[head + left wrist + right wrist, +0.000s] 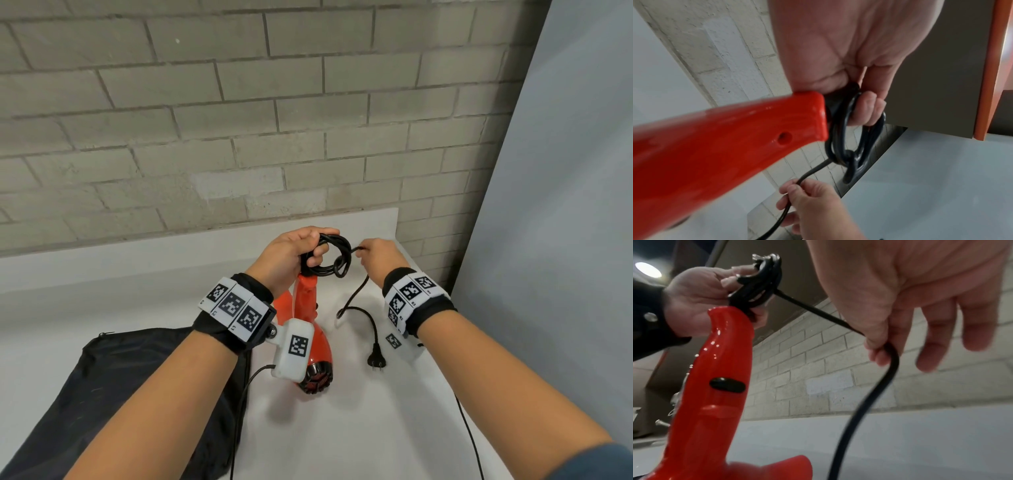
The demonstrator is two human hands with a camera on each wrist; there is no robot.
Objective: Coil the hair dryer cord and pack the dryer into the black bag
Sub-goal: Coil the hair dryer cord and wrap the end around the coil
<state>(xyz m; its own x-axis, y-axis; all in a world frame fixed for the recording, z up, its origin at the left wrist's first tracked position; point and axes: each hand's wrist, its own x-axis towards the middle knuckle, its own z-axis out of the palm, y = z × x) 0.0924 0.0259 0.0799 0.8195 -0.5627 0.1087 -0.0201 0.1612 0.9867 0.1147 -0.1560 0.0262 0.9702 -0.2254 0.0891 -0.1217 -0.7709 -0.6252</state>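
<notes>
Holding the coiled loops of the black cord [330,255] above the handle end of the red hair dryer [306,308], our left hand [287,257] has its fingers [867,108] curled through the coil, so that grip is closed round the loops. From the wrist view the loops hang off those fingers right at the butt of the handle, and one strand crosses over the others low in the coil. Whether the palm also bears on the handle we cannot quite tell.

At three o'clock of the coil, just beside it, our right hand [378,255] pinches the free run of cord between thumb and forefinger, while its other fingers [937,340] hang loose and apart. A short, taut stretch of cord joins that pinch to the coil.

From the right hand the cord drops toward six o'clock, bends on the white bench [394,428] and ends in the plug [376,359], which lies flat at three o'clock of the dryer's body. The dryer stands handle up, its dark rear grille toward us. At eight o'clock of the dryer the black bag [137,394] lies slack on the bench, with the dryer outside it.
</notes>
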